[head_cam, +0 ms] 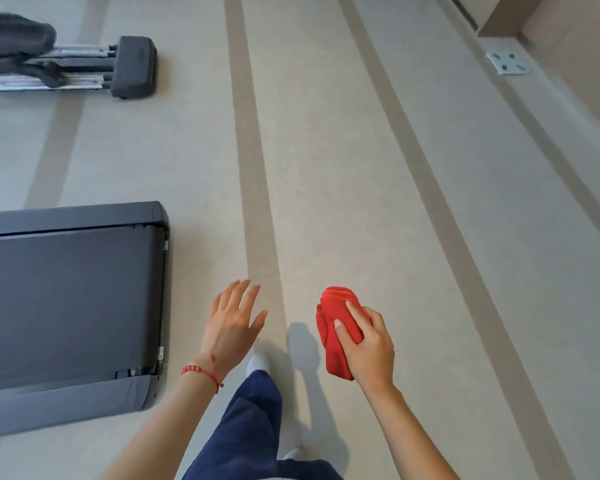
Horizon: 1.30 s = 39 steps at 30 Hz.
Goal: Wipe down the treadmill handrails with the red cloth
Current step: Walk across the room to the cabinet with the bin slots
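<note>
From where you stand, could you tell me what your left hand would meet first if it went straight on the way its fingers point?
Probably nothing nearby: the left hand points ahead over bare floor, with the treadmill off to its left.

Soft, creased red cloth (pixel 336 327); matt dark belt, smooth grey plastic-looking frame on treadmill (pixel 66 306); smooth floor (pixel 360 168), faintly glossy; beaded bracelet (pixel 201 370) on red cord.

Bunched red cloth (pixel 336 327) in right hand (pixel 369 348); left hand (pixel 231 323) apparently empty.
</note>
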### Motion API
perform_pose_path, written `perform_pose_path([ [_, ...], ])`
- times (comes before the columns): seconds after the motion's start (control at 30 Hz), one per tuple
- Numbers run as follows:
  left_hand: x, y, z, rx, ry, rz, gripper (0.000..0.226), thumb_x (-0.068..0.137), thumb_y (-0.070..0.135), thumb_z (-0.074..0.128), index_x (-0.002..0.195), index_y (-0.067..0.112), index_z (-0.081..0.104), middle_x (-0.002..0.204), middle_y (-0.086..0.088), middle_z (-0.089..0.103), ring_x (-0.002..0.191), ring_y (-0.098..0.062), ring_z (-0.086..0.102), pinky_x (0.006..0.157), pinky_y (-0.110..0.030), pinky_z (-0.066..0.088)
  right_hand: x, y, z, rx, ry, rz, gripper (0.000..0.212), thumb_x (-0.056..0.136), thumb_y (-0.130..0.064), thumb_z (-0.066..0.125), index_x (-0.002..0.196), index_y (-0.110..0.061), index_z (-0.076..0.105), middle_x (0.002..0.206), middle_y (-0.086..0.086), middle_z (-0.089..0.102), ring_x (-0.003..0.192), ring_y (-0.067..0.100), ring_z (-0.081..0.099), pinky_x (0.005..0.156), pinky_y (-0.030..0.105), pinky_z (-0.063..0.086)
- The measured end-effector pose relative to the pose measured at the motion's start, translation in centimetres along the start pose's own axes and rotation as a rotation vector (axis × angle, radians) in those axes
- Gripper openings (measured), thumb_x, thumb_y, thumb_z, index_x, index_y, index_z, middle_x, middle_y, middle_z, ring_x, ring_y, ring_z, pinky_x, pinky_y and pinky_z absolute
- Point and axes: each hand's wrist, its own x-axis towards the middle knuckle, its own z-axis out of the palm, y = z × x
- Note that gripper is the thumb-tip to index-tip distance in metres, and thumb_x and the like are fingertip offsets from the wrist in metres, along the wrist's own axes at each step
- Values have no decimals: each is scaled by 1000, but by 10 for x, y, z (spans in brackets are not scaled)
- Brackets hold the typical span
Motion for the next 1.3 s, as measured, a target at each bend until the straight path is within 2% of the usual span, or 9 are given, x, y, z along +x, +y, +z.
perform_pose_path([
  [0.1,36,-17,-12,10,-19,-37,53,89,43,40,119,5,59,121,-17,60,111,-39,56,89,-52,45,42,-20,16,-11,-19,-20,39,82,-27,67,120,-21,60,118,4,58,103,21,59,80,29,45],
  [0.27,97,-37,-32,26,-4,-48,64,95,53,21,119,7,58,121,-16,60,111,-38,56,88,-52,46,112,-50,36,-8,-38,-44,40,83,-28,66,121,-20,59,119,5,57,103,22,59,80,28,45],
  [0.43,162,-46,-44,24,-5,-62,57,91,47,31,122,6,57,124,-16,58,114,-38,53,92,-52,43,180,-69,49,-9,-53,-67,41,84,-31,63,124,-21,57,122,6,56,104,22,57,83,32,48],
  [0.63,251,-44,-46,27,-15,-87,69,97,54,11,124,8,55,126,-14,57,116,-36,53,92,-50,44,279,-78,66,16,-67,-84,38,82,-28,67,119,-21,60,118,3,57,104,20,58,82,28,45],
  [0.77,317,-40,-50,26,3,-131,70,97,54,10,123,7,55,125,-15,58,115,-36,52,91,-50,44,355,-81,74,-1,-102,-135,40,82,-38,60,119,-21,60,118,3,58,103,20,58,81,26,43],
  [0.93,395,-32,-67,26,34,-168,70,96,55,12,124,7,55,125,-17,57,114,-39,53,92,-52,43,443,-97,80,-32,-153,-172,42,81,-40,56,119,-22,61,118,4,58,104,21,58,83,26,42],
  [1.07,449,-35,-81,21,48,-183,66,95,53,19,124,6,55,125,-18,57,114,-39,53,92,-53,43,502,-113,89,-2,-159,-160,42,80,-39,59,118,-23,61,117,4,58,104,20,58,84,27,42],
  [1.3,549,-74,-106,18,47,-186,67,97,54,11,125,9,53,126,-14,56,119,-29,42,93,-49,44,593,-146,128,0,-170,-168,40,82,-33,65,120,-22,60,118,4,58,104,21,59,83,27,43],
])
